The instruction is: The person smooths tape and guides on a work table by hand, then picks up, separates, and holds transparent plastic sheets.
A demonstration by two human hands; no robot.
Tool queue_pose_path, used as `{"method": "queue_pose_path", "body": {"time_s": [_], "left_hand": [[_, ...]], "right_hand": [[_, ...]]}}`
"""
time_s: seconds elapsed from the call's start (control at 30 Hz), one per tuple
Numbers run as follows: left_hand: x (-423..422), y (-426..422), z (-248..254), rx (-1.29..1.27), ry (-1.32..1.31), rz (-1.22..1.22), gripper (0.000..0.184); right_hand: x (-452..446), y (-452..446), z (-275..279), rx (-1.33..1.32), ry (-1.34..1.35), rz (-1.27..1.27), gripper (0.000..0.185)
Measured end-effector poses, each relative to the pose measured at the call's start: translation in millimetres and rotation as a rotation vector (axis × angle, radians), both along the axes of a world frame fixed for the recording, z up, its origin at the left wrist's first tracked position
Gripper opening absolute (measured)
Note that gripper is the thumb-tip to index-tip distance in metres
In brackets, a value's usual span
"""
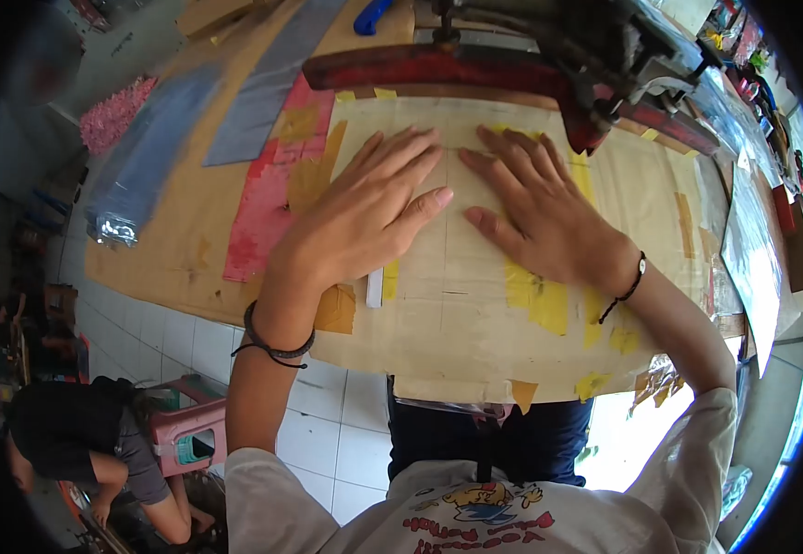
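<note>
My left hand (374, 198) lies palm down with fingers stretched on a beige, tape-patched work surface (457, 342). My right hand (549, 198) rests flat beside it, fingers spread and the thumb pointing toward the left hand. Neither hand holds anything that I can see; whether a thin clear sheet lies under them I cannot tell. Just below my left wrist, a narrow white strip (375, 288) sits on the surface. Beyond my fingertips, a long dark red bar (438, 66) of a machine spans the back of the surface.
Left of the surface are a pink-red taped strip (258, 217), a grey-blue sheet (268, 102) and a stack of bluish plastic (148, 152). A blue-handled tool (371, 17) lies at the back. A person (78, 443) bends near a pink stool (189, 420) at lower left.
</note>
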State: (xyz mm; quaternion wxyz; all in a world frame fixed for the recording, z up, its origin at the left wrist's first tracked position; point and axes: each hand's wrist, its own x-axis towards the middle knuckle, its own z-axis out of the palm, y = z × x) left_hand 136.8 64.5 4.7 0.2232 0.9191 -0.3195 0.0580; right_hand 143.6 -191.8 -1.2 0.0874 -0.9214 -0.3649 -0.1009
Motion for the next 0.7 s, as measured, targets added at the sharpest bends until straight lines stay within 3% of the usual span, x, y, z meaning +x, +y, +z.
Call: {"method": "queue_pose_path", "body": {"time_s": [0.7], "left_hand": [[11, -5, -3, -0.073, 0.123, 0.235, 0.06]], "right_hand": [[5, 10, -8, 0.105, -0.031, -0.026, 0.062]]}}
